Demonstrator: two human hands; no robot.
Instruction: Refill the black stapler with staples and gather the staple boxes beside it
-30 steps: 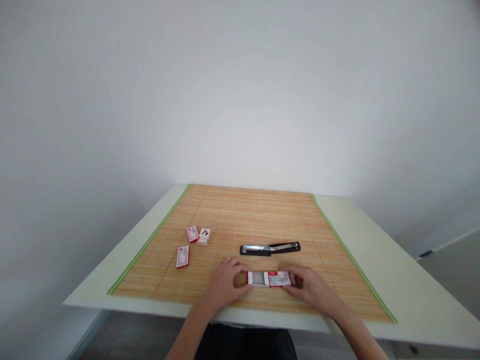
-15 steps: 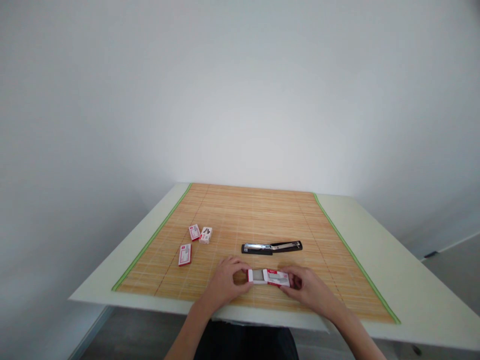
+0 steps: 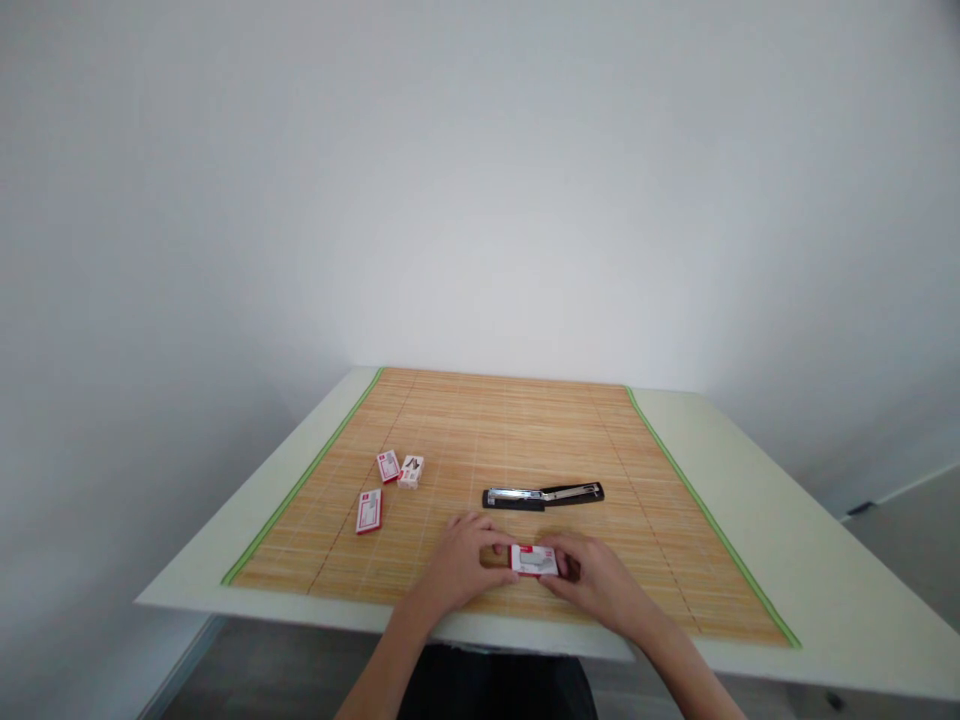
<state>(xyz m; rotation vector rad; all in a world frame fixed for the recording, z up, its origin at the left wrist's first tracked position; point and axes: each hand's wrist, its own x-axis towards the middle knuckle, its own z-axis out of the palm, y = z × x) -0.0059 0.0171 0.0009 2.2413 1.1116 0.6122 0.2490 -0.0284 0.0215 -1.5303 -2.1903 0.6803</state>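
The fingers of the left hand (image 3: 459,562) curve round the left end of a small red-and-white box (image 3: 534,561), thumb on its near side and fingertips on its far side, while the right hand (image 3: 600,582) pinches the opposite end in the same way. The box lies level between the two hands, its printed face up and its long side running left to right; whether it rests on the slatted mat (image 3: 510,415) or is lifted slightly cannot be told. A little farther off to the left, a red-edged box (image 3: 368,511) lies flat on the mat. Just beyond the held box, a black stapler (image 3: 544,496) lies opened out, its silvery metal parts showing. Farther back on the left are a smaller red-edged box (image 3: 388,466) and a white box (image 3: 411,471) with a dark picture, side by side. The mat, edged in green, covers the middle of a white table (image 3: 757,500), and behind stands a pale wall (image 3: 525,200).
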